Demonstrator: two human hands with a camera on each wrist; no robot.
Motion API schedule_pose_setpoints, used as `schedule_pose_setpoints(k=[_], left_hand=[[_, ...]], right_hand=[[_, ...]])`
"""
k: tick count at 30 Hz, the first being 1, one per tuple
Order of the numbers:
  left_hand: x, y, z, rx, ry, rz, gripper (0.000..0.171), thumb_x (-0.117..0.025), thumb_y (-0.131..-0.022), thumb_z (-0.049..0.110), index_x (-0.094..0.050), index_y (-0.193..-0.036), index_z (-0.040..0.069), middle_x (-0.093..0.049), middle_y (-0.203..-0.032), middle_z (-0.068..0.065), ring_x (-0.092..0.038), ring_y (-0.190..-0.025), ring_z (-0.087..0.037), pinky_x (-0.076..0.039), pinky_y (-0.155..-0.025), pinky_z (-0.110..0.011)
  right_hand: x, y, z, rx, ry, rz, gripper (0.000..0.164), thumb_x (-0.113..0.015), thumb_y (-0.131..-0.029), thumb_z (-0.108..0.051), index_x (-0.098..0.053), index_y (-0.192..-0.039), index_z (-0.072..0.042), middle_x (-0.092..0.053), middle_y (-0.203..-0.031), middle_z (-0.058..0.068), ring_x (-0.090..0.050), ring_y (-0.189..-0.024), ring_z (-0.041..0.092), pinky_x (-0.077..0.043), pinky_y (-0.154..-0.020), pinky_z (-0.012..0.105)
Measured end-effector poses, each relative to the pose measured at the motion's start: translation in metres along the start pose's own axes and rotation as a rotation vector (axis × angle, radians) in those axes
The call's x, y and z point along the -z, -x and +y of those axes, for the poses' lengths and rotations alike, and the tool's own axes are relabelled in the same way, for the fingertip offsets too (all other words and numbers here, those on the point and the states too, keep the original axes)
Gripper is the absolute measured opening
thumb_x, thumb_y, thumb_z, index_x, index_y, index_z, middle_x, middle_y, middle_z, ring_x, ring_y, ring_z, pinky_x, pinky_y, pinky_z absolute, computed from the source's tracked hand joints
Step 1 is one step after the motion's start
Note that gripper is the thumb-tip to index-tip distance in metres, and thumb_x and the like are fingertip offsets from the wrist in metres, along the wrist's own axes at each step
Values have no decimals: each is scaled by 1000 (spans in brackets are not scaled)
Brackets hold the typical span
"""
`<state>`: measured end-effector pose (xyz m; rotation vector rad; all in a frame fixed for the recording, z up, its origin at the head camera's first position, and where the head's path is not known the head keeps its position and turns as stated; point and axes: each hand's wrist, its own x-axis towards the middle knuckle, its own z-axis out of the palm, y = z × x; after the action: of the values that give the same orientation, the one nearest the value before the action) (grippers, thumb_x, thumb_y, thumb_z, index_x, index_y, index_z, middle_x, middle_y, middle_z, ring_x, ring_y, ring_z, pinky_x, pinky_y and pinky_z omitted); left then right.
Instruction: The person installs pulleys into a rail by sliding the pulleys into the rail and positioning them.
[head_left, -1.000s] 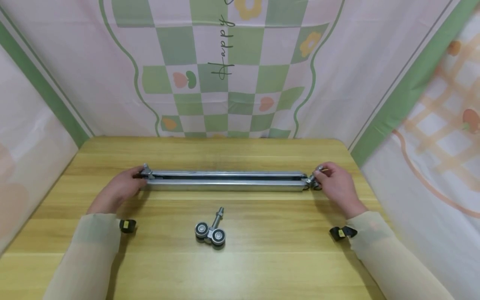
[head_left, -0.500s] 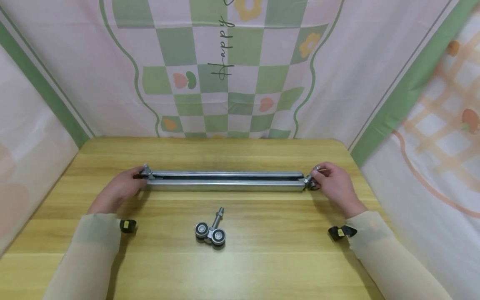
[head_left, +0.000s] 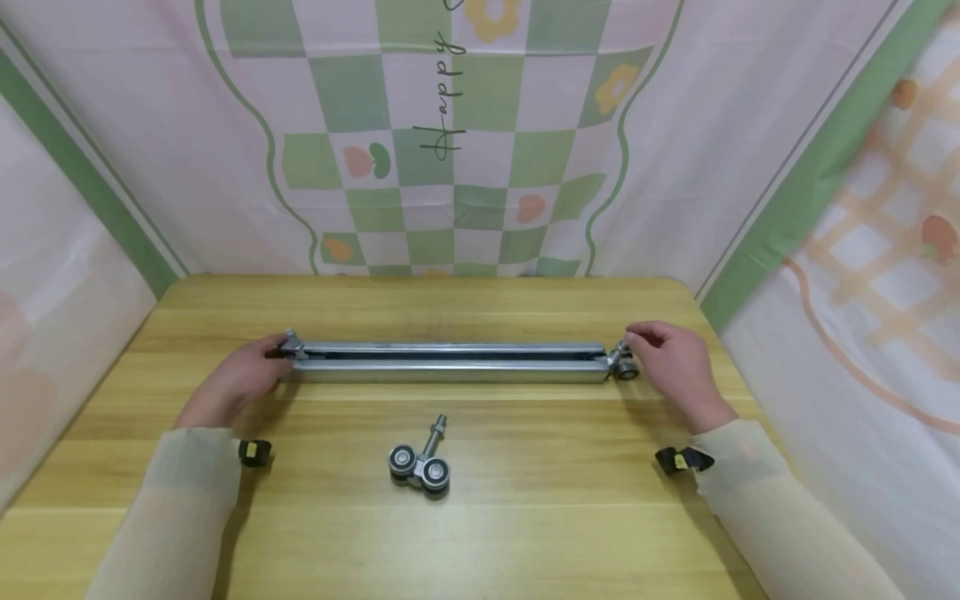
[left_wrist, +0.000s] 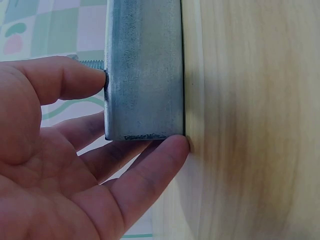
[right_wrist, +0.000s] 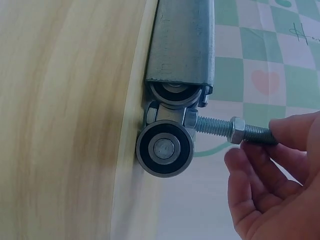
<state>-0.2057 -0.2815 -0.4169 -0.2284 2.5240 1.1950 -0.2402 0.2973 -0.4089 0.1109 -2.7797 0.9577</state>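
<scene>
A long metal channel track (head_left: 450, 367) lies across the wooden table with its slot facing up. At its left end my left hand (head_left: 253, 368) grips the track, thumb (left_wrist: 82, 82) on the top edge and fingers across the end. A threaded bolt (left_wrist: 92, 64) rises from the slot just behind that thumb. My right hand (head_left: 675, 365) pinches the threaded bolt of a roller trolley (right_wrist: 165, 147) at the other end. One wheel (right_wrist: 175, 94) is partly inside the channel, while the other stays outside. The bolt, with a hex nut (right_wrist: 237, 131) on it, stands upright.
A second roller trolley (head_left: 418, 471) lies on the table (head_left: 540, 533) in front of the track, its bolt pointing away. Behind the table hangs a checked cloth (head_left: 420, 92), with more cloth on both sides.
My right hand has brought the trolley slightly left, so its leading wheel now sits partly in the track's end. The left hand and the loose trolley have stayed put.
</scene>
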Motion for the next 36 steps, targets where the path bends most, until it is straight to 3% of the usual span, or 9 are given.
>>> schedule_pose_setpoints(k=[14, 19, 24, 31, 36], left_hand=[[-1, -3, -2, -9, -8, 5, 66, -45, -104, 20, -13, -159, 2, -19, -157, -31, -35, -125, -43, -35, -99, -57], [0, -2, -1, -10, -3, 0, 66, -45, -104, 20, -13, -159, 3, -17, -158, -31, -33, -127, -44, -32, -101, -59], [-1, -2, -1, 0, -3, 2, 66, -45, -104, 19, -13, -159, 3, -15, -158, -32, -28, -132, -47, -28, -105, -62], [-1, -1, -3, 32, 34, -21, 70, -47, -103, 23, -9, -161, 11, -4, -162, -28, -6, -143, -53, -11, -108, -70], [0, 0, -3, 17, 29, -23, 70, -47, -104, 24, -9, -160, 9, -5, -161, -29, -8, -142, -53, -13, -108, -70]], right_hand=[[-8, -1, -7, 25, 35, -56, 34, -63, -100, -23, -66, -124, 1, -69, -112, 19, -63, -100, 33, -51, -82, 50], [-11, 0, -9, 15, 47, -61, 33, -62, -100, -22, -65, -126, -1, -68, -112, 18, -62, -99, 33, -51, -80, 49], [-14, 0, -15, 17, 36, -78, 35, -61, -101, -25, -65, -126, -1, -68, -113, 17, -62, -100, 33, -51, -81, 49], [-18, 0, -25, 54, 40, -79, 32, -61, -100, -23, -67, -123, 0, -69, -110, 16, -65, -99, 33, -51, -80, 49], [-20, -1, -29, 50, 34, -92, 32, -61, -101, -23, -66, -123, -1, -69, -111, 15, -65, -100, 34, -51, -82, 50]])
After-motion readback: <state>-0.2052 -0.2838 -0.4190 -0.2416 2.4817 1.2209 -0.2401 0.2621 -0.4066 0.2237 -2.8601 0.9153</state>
